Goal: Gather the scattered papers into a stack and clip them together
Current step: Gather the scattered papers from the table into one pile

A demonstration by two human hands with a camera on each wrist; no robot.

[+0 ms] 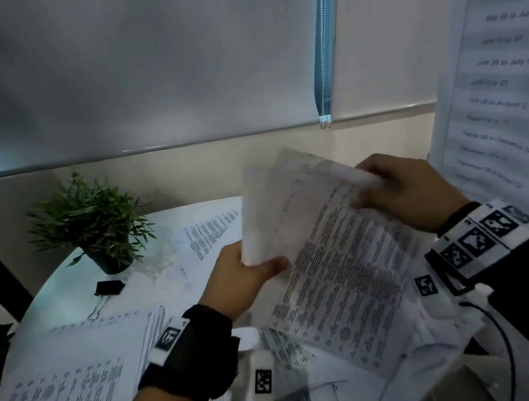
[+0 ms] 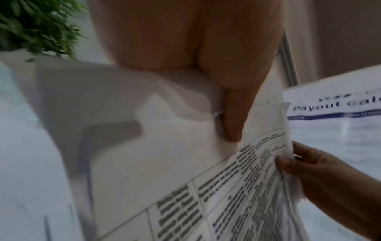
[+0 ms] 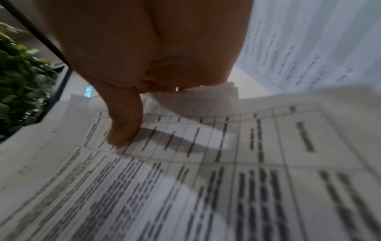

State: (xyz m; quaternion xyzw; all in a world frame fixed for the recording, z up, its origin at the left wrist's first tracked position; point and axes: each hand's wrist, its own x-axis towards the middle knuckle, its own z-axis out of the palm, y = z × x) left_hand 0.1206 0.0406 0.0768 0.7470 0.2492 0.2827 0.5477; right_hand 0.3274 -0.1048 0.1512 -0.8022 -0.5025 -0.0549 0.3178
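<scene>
While both hands (image 1: 408, 192) pinch blurred papers (image 1: 339, 257), their print stays unreadable.

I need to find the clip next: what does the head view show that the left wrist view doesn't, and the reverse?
Head view only: the black binder clip lying on the round white table in front of the plant's dark pot, plus loose printed sheets still flat. Left wrist view only: a "Payout" heading on the posted wall sheet. Both: the left hand and right hand gripping the raised printed papers, and the green potted plant.
</scene>
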